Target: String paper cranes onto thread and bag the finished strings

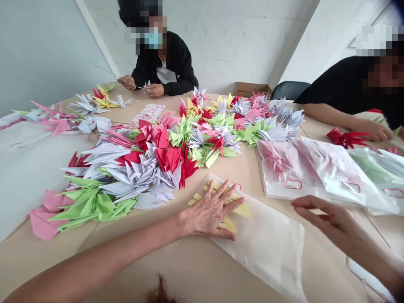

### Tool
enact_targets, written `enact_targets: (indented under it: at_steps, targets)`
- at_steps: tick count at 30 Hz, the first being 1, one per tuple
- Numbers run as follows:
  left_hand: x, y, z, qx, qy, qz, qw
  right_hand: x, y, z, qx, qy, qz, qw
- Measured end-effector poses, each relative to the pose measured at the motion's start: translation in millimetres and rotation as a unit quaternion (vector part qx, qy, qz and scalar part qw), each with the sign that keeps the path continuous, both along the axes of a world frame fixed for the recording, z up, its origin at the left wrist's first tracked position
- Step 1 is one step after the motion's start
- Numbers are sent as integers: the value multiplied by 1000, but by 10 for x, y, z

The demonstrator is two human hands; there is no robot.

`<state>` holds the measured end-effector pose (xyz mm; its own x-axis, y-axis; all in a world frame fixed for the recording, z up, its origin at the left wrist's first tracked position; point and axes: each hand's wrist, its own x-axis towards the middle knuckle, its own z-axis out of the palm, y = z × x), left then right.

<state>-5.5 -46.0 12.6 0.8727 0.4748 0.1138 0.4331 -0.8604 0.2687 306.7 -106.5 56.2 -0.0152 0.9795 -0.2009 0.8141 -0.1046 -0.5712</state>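
Note:
My left hand (210, 210) lies flat with spread fingers on a translucent plastic bag (261, 248), pressing on the yellow paper cranes (232, 223) inside it. My right hand (322, 214) hangs empty above the table edge of a row of sealed plastic bags (325, 172), its fingers loosely curved and touching nothing. A large heap of folded origami cranes (151, 164) in red, pink, green and lilac paper lies to the left of my left hand.
Across the tan table (176, 265), a person's hands (139, 85) work with a long thin wire or needle. At the right, a co-worker's hand (372, 130) rests near red paper cranes (347, 139). A cardboard box (252, 88) and a dark chair (290, 89) stand behind.

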Motion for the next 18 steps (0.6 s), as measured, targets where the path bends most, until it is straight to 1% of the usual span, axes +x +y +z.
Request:
enact_targets:
  at_steps: [2,5,7,9,12,15,17,18]
  targets:
    - [8,84,6,8,26,-27,999,-240,22,-47,24,-2,24,999]
    - [30,234,15,14,57,-74,995,-503,103,-215,61,-26,65,996]
    - [42,336,21,20,63,-104,992,-560,148,-340,54,-47,78,994]
    - [45,430,28,30,60,-128,989,-549,167,-434,30,-57,74,995]
    - [39,549,72,46,52,-140,988,-505,154,-487,2,-41,63,997]
    - [44,586,213,67,45,-131,988,-498,117,-480,-12,1,57,998]
    - [63,505,354,88,41,-119,988,-508,93,-479,-23,42,46,998]
    - [76,419,421,95,44,-110,988,-510,84,-483,-31,68,36,997]
